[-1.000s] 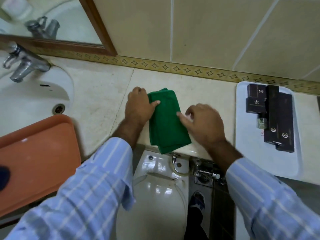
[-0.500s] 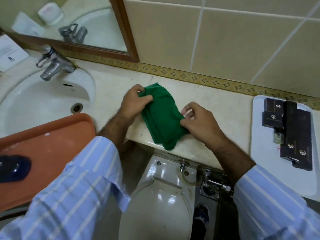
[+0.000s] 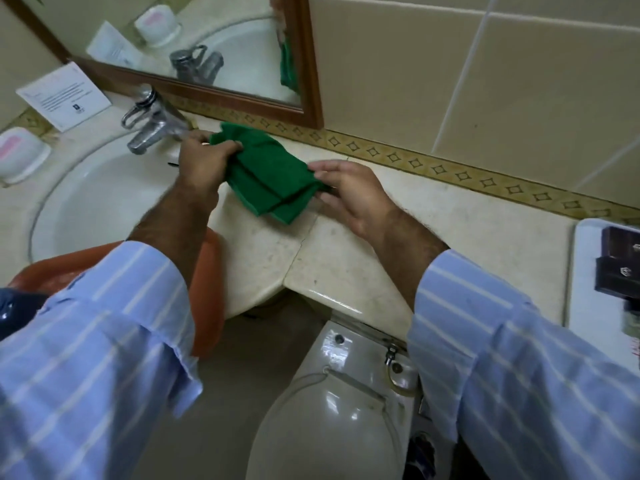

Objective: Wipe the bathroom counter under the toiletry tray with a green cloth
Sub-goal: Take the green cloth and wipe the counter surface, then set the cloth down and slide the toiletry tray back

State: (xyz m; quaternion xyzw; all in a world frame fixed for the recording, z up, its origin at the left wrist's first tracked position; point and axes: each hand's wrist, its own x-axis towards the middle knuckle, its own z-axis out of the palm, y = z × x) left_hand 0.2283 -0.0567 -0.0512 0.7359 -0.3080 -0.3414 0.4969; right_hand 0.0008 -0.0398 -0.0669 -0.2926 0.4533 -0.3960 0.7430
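Hands (image 3: 204, 161) (image 3: 349, 192) apparently gripping cloth's (image 3: 270, 174) edges.

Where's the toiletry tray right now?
Head view, far right edge: the white toiletry tray sits on the counter, right of the right hand, partly cut off.

A bathroom was shown. A washbasin (image 3: 104, 195), chrome tap (image 3: 152, 123), framed mirror (image 3: 221, 53) and toilet (image 3: 332, 420) were seen.
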